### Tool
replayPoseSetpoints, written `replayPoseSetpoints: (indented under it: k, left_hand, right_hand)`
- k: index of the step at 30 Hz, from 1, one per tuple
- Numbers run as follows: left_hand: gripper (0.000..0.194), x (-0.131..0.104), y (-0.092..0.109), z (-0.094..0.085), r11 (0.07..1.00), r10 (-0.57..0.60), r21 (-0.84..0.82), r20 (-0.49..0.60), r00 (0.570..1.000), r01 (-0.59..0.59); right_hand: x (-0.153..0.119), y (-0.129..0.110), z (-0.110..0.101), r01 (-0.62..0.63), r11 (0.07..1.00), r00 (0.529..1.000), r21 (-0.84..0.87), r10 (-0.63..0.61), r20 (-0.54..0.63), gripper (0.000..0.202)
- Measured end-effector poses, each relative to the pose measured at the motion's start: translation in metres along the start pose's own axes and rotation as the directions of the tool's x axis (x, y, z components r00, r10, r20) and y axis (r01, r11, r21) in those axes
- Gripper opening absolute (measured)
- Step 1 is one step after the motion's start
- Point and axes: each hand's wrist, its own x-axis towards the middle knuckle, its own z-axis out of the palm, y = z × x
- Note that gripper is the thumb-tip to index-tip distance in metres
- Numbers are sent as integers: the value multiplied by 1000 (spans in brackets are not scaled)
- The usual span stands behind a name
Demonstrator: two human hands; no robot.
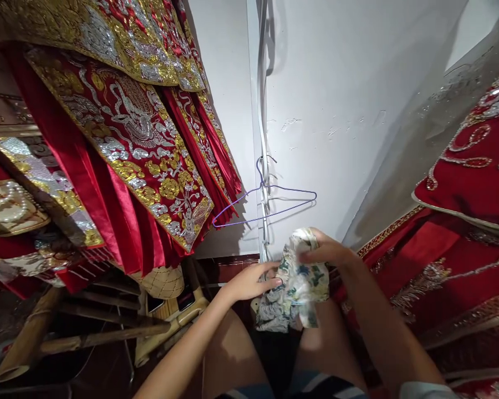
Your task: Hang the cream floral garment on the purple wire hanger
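Holding one patterned cloth (290,302), light ground with green and blue figures, bunched, above your lap: both your hands. Left hand (253,284): nearly closed, thumb over the cloth's left side, other fingers partly hidden. Right hand (327,249): partly closed, gripping the cloth's upper right part; fingertips blurred. Item, one purple hanger (291,189), bare, hooked beyond the cloth on a narrow white upright (258,111), before a pale wall (336,83). Item, red costume (137,138), gold and silver embroidery, hanging to your left. Item, red garments (436,238), beaded, to your right. Item, bamboo frame (108,335), lower left, beneath the costume.
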Motion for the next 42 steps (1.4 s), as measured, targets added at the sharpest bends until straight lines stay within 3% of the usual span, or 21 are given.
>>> replayPoseSetpoints:
  k: [1, 3, 5, 7, 9, 10, 12, 13, 15, 18, 20, 22, 24, 28, 30, 31, 32, 34, 37, 39, 42]
  left_hand:
    - [46, -2, 4, 0, 999, 39, -31, -88, 995, -42]
    - [72, -2, 17, -1, 987, 117, -93, -162, 980, -134]
    - [74, 1, 29, -2, 975, 180, -118, -66, 981, -187]
    - [55, 6, 33, -4, 979, 202, -47, 42, 979, -200]
    - [38, 9, 27, -9, 976, 166, 128, 72, 983, -175]
    - [36, 10, 22, -13, 961, 133, 237, 61, 989, -144]
    - [40, 9, 10, -25, 901, 46, 431, 7, 999, -44]
    - [42, 8, 4, -32, 867, 0, 499, -24, 1000, 12]
    - [44, 3, -5, -47, 797, -84, 594, -70, 994, 110]
    - [44, -10, -12, -69, 706, -156, 682, -113, 981, 191]
    - [44, -20, -16, -82, 667, -149, 715, -149, 977, 211]
    - [44, -30, -20, -91, 662, -133, 712, -195, 972, 234]
    - [44, -38, -24, -94, 730, -139, 632, -233, 963, 258]
    - [42, -47, -21, -81, 971, -159, 142, -211, 965, 191]
    - [40, -49, -16, -73, 983, -179, -63, -137, 974, 172]
    - [40, -49, -13, -71, 980, -188, -78, -97, 977, 180]
    - [38, -49, -12, -71, 981, -196, -19, -66, 978, 195]
    - [31, -48, -11, -79, 932, -226, 274, -75, 971, 238]
    - [24, -41, -15, -99, 658, -256, 667, -237, 937, 349]
    - [21, -33, -17, -109, 558, -186, 746, -314, 931, 363]
    - [21, -18, -11, -114, 552, 46, 783, -371, 928, 286]
  right_hand:
    - [3, -6, 1, 3, 997, 985, -73, 10, 174, 23]
    - [8, -15, 6, 27, 974, 885, -226, 81, 458, 23]
    - [12, -22, 10, 58, 944, 807, -325, 147, 572, 27]
    - [13, -27, 7, 77, 926, 789, -370, 170, 590, 27]
    - [11, -31, -2, 80, 913, 842, -399, 152, 518, 23]
    - [10, -32, -9, 70, 908, 890, -413, 130, 436, 21]
    - [10, -29, -22, 70, 903, 981, -424, 14, 192, 18]
    - [12, -25, -27, 87, 906, 996, -413, -67, 62, 18]
    - [23, -13, -34, 153, 912, 951, -380, -240, -194, 25]
    - [49, 10, -38, 239, 894, 802, -380, -402, -442, 39]
    - [70, 23, -36, 244, 887, 777, -393, -421, -468, 42]
    - [90, 33, -32, 206, 901, 823, -381, -370, -431, 42]
    - [106, 39, -30, 160, 911, 857, -380, -319, -404, 37]
    - [118, 52, -35, 123, 876, 851, -467, -335, -405, 33]
    - [113, 58, -42, 103, 868, 835, -486, -341, -432, 32]
    - [108, 60, -45, 93, 868, 828, -488, -339, -446, 30]
    - [102, 60, -47, 82, 870, 825, -486, -332, -457, 27]
    - [89, 59, -48, 57, 878, 829, -475, -306, -467, 20]
    - [72, 54, -44, 28, 881, 834, -473, -281, -474, 15]
    - [64, 52, -41, 29, 866, 812, -499, -312, -494, 15]
    - [55, 51, -38, 38, 856, 788, -516, -343, -511, 18]
